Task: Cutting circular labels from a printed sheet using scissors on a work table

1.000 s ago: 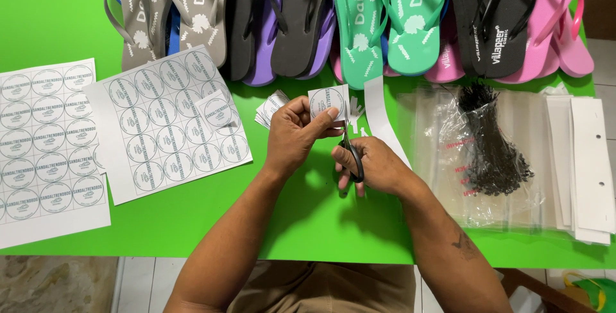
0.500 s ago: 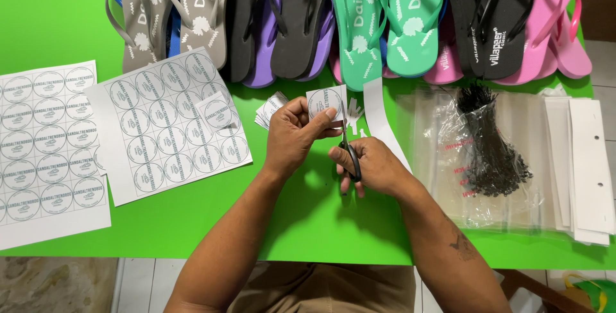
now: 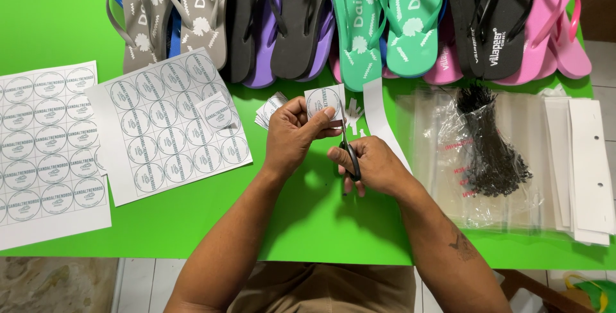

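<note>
My left hand (image 3: 292, 135) pinches a small square paper label (image 3: 323, 102) printed with a round emblem, held upright above the green table (image 3: 58, 24). In my right hand (image 3: 372, 165) are black-handled scissors (image 3: 350, 156), fingers through the loops, blades pointing up at the label's right edge. A small stack of cut labels (image 3: 269, 109) lies just left of my left hand. White paper offcuts (image 3: 378, 117) lie right of the label.
Two sheets of round printed labels (image 3: 168, 124) (image 3: 48, 152) lie at the left. A row of flip-flops (image 3: 359, 21) in grey, black, purple, teal and pink lines the far edge. Clear plastic bags with black ties (image 3: 491, 143) and white card strips (image 3: 587, 165) sit at the right.
The hands stay in nearly the same place; the label and scissors shift only slightly as the blades work along the label's edge.
</note>
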